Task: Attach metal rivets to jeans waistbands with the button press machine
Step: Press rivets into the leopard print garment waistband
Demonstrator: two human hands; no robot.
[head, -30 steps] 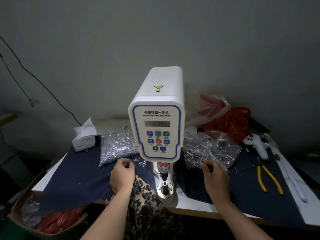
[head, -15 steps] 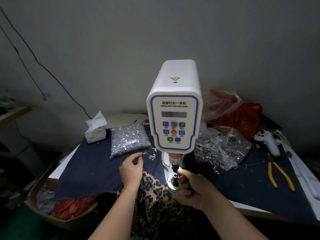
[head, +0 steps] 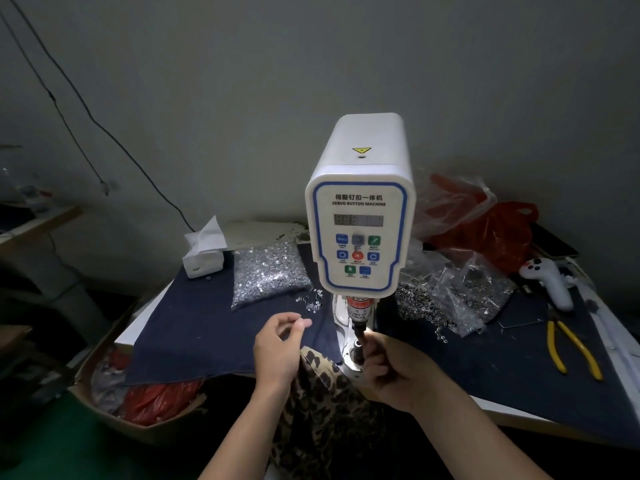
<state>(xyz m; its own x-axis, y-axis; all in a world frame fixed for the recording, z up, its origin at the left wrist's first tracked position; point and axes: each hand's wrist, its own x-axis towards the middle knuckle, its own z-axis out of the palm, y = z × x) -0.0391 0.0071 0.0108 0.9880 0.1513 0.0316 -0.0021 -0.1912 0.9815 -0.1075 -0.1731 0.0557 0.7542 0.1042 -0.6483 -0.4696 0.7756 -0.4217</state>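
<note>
Right hand (head: 391,367), lower centre, fingers curled at the button press machine (head: 360,216) die, contents hidden; left hand (head: 277,344) loosely apart over loose rivets (head: 310,301), judged light, hard, slippery: pinch singly by rim.

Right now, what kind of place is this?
Probably a small garment workshop bench: a servo button machine, a clear bag of metal rivets, and dark denim cloth covering the table.

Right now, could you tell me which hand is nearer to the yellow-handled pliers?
Right. The right hand is at the machine's die post, on the side toward the yellow-handled pliers; the left hand hovers beyond the post, farther away.
</note>
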